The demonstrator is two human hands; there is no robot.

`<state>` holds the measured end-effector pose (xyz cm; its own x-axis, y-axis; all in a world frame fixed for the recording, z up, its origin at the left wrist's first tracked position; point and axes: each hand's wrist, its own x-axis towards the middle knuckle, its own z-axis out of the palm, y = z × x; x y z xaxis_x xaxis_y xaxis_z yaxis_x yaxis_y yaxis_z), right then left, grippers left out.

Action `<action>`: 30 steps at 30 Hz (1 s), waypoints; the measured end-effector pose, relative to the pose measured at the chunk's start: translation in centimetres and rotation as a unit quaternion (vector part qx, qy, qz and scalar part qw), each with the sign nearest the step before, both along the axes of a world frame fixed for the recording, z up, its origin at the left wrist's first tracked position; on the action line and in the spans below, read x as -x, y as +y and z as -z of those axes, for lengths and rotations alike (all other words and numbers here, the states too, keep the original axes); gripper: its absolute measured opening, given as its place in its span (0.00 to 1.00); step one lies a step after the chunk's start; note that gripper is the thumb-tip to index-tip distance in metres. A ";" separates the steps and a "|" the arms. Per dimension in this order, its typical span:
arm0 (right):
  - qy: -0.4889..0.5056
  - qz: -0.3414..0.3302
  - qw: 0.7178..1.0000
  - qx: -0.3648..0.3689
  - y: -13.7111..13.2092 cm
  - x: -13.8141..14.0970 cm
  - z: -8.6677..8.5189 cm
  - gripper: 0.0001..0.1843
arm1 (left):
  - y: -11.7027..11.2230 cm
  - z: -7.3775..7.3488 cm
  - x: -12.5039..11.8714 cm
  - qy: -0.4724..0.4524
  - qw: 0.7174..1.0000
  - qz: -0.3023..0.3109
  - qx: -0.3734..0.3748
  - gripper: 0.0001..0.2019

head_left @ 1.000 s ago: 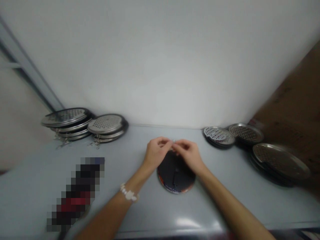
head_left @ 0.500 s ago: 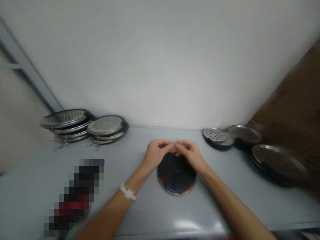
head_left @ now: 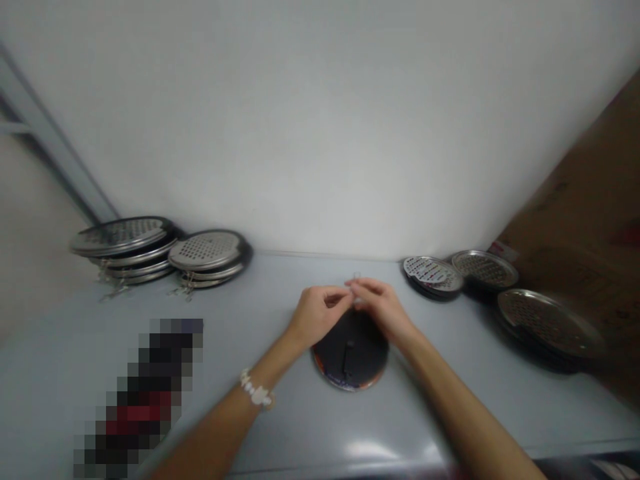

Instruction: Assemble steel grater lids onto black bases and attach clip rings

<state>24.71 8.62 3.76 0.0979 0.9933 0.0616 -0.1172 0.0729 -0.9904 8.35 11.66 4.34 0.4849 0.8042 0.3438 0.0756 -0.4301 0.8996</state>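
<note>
A round black disc (head_left: 367, 353) lies on the grey table in front of me, with orange and blue along its near rim and a thin dark strip near its middle. Both my hands meet over its far edge. My left hand (head_left: 323, 310) is closed in a pinch, its fingertips against those of my right hand (head_left: 377, 300), which pinches too. From between the fingertips sticks up a small, pale, hook-like piece (head_left: 357, 275), thin and blurred. The fingers hide how it joins the disc.
Stacked round perforated metal pans (head_left: 125, 237) stand at the back left, beside a smaller stack (head_left: 207, 248); small metal hooks hang from both. More perforated pans (head_left: 433, 273) sit at the right near a brown cardboard box (head_left: 585, 233). A pixelated dark patch (head_left: 145, 387) covers the left front.
My left hand has shifted slightly down and right, and its pinch has altered. More of the pale piece shows above the fingertips. The view has turned slightly.
</note>
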 end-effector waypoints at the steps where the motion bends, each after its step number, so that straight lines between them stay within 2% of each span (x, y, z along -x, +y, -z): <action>1: -0.002 -0.001 1.000 -0.002 0.0 0.0 0.1 0.20 | 0.0 0.0 0.0 0.001 1.000 0.008 -0.001 0.10; 5: -0.011 -0.005 1.000 -0.011 0.1 0.0 0.2 0.20 | 0.0 0.1 0.0 0.001 1.000 0.021 -0.003 0.11; 17: -0.030 0.004 0.999 -0.017 -0.1 0.4 -0.3 0.19 | -0.1 0.4 -0.1 -0.005 1.000 -0.018 -0.018 0.08; 30: -0.081 0.019 0.996 -0.016 -0.3 0.0 -0.8 0.16 | -0.2 0.6 0.1 0.042 0.996 -0.045 -0.071 0.09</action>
